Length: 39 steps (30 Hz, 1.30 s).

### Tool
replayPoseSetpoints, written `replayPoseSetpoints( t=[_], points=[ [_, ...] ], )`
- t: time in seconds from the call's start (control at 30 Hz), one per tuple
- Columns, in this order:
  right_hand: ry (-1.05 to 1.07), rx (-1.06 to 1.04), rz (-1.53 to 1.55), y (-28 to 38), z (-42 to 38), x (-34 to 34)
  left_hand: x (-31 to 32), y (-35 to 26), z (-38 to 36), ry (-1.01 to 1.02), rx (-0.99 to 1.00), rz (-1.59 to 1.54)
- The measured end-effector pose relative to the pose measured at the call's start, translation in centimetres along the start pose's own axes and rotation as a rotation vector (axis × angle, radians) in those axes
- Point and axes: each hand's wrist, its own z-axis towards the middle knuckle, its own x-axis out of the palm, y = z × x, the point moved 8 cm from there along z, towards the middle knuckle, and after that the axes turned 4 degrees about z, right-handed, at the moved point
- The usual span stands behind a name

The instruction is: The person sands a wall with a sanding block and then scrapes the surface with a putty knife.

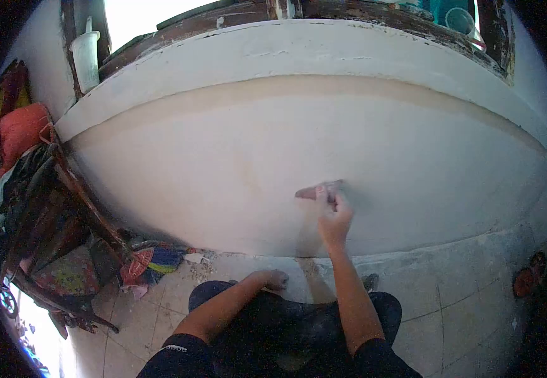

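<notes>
My right hand (334, 217) is raised to the white wall (223, 170), its fingers closed around a reddish-brown piece of sandpaper (307, 193). The sandpaper lies against the wall a little right of the middle, one pointed end sticking out to the left of my fingers. Pale dust coats these fingers, and they are slightly blurred. Lower down, my left hand (273, 279) rests by my left knee with its fingers curled in. Nothing shows in it.
A white ledge (286, 47) juts out above the wall. On the left stands a wooden chair (91, 201) piled with cloths, beside a bundle of coloured rags (154, 259). A white container (86, 60) hangs at the upper left. Floor tiles (437, 302) lie below.
</notes>
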Motion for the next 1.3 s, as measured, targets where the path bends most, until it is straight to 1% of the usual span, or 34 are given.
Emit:
replayPoseSetpoints(
  t=[0.07, 0.13, 0.17, 0.27, 0.33, 0.37, 0.43, 0.47, 0.53, 0.57, 0.63, 0.67, 0.7, 0.77, 0.8, 0.83, 0.9, 0.93, 0.97, 1.0, 1.03, 1.07, 1.1, 1.13, 1.17, 1.2, 1.23, 1.27, 1.3],
  points=[
    [-0.023, 0.016, -0.014, 1.5, 1.4, -0.9, 0.9, 1.5, 1.6, -0.023, -0.037, 0.052],
    [-0.31, 0.084, 0.222, 1.6, 2.5, -3.7, 4.4, 4.9, 5.7, -0.088, 0.003, 0.038],
    [-0.307, 0.084, 0.224, 1.3, 2.5, -3.5, 4.0, 4.7, 5.3, -0.091, 0.002, 0.037],
    [-0.286, 0.097, 0.156, -0.1, 1.4, -2.8, 2.8, 3.4, 4.2, -0.069, -0.002, 0.026],
    [-0.147, 0.016, 0.061, 0.7, 0.0, -0.7, 2.8, 3.1, 4.1, -0.066, -0.01, 0.066],
    [-0.147, 0.019, 0.057, 0.6, -0.2, -0.7, 2.9, 3.0, 3.9, -0.062, -0.006, 0.063],
    [0.091, 0.047, 0.012, 0.2, -0.4, 1.1, 1.6, 1.8, 2.2, -0.061, -0.039, 0.041],
    [0.091, 0.047, 0.011, 0.0, -0.1, 0.8, 1.0, 1.4, 1.5, -0.061, -0.039, 0.042],
    [-0.152, -0.061, 0.116, 1.3, 1.1, -1.7, 0.5, 1.0, 0.5, -0.058, 0.02, 0.01],
    [-0.15, -0.061, 0.121, 1.6, 1.5, -1.9, 0.4, 0.8, 0.2, -0.059, 0.016, 0.01],
    [-0.309, 0.112, 0.269, 3.3, 2.4, -3.8, -0.1, 1.0, 0.1, -0.063, -0.097, -0.038],
    [-0.273, 0.059, 0.175, 1.7, 2.4, -3.6, -0.4, 0.8, 0.0, -0.065, -0.094, -0.04],
    [-0.271, 0.056, 0.171, 0.1, 1.7, -3.3, -0.8, 0.3, 0.0, -0.031, -0.08, -0.005],
    [-0.099, 0.0, -0.007, -0.9, 0.5, -1.4, -0.4, 0.2, 0.4, 0.005, -0.059, 0.03],
    [-0.019, 0.0, 0.059, 0.3, 0.3, -0.2, 0.3, 1.0, 1.0, -0.007, -0.038, -0.003],
    [-0.02, 0.002, 0.056, 1.1, 0.4, -0.5, 1.0, 1.6, 1.6, -0.018, -0.019, -0.036],
    [0.114, 0.019, -0.073, 2.0, 0.5, 0.2, 2.6, 2.3, 3.0, -0.019, -0.035, 0.022],
    [0.112, 0.017, -0.069, 2.1, 0.9, 0.0, 3.0, 3.0, 3.5, -0.027, -0.058, 0.084],
    [-0.025, 0.019, 0.027, 2.0, 1.6, -1.5, 3.3, 3.7, 4.0, -0.03, -0.063, 0.086],
    [-0.16, 0.022, 0.123, 2.2, 1.9, -2.6, 3.3, 3.6, 4.0, -0.047, -0.026, 0.075],
    [-0.158, 0.022, 0.126, 2.6, 2.2, -2.5, 3.3, 3.5, 4.1, -0.064, 0.013, 0.064],
    [-0.2, 0.062, 0.201, 2.6, 2.4, -2.8, 3.4, 3.7, 4.1, -0.065, 0.012, 0.063],
    [-0.242, 0.101, 0.274, 2.4, 2.4, -3.2, 2.5, 3.2, 3.3, -0.06, -0.034, 0.044],
    [-0.242, 0.099, 0.27, 1.4, 2.1, -3.1, 2.0, 3.0, 3.1, -0.054, -0.078, 0.025],
    [-0.16, 0.066, 0.199, 0.0, 1.6, -2.0, 1.5, 2.5, 2.7, -0.053, -0.073, 0.025],
    [-0.079, 0.034, 0.129, 0.1, 1.3, -1.1, 1.3, 2.3, 2.2, -0.046, -0.042, -0.013],
    [-0.082, 0.036, 0.127, -0.1, 0.9, -1.1, 1.0, 1.9, 1.8, -0.038, -0.014, -0.051],
    [0.04, 0.04, 0.026, -0.2, 0.6, -0.1, 0.7, 1.5, 1.6, -0.034, -0.013, -0.05],
    [0.163, 0.044, -0.075, 0.1, 0.2, 0.9, 0.5, 1.1, 1.3, 0.02, -0.051, -0.019]
  ],
)
